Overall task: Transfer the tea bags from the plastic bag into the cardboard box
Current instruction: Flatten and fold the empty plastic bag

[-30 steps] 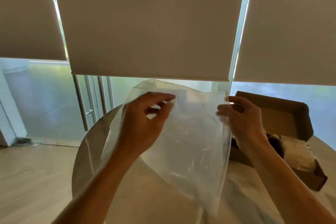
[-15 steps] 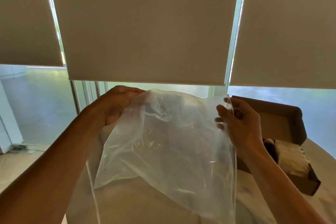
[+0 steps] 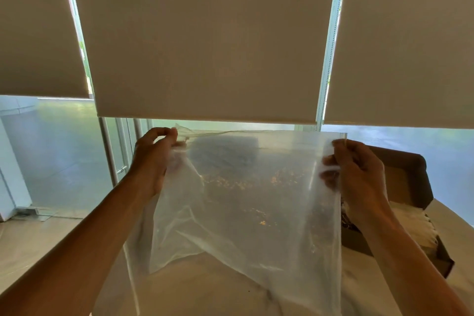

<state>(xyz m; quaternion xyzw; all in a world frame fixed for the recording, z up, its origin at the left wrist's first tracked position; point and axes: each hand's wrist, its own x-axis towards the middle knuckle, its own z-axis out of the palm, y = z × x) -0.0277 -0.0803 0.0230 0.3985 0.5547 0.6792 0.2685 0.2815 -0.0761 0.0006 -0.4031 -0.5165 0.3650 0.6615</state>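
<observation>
Both hands hold the bag (image 3: 246, 202) up over the table (image 3: 205, 290): our left hand (image 3: 151, 159) pinches its top left corner and our right hand (image 3: 359, 177) grips its top right edge. It looks empty but for small crumbs, and the tea bags (image 3: 415, 231) lie in the box (image 3: 407, 169) just right of the bag. We should keep both pinches tight, look through the bag for any tea bag left, and tip crumbs away from the box.

Plastic bag (image 3: 246, 200) before open box (image 3: 410, 187)
</observation>
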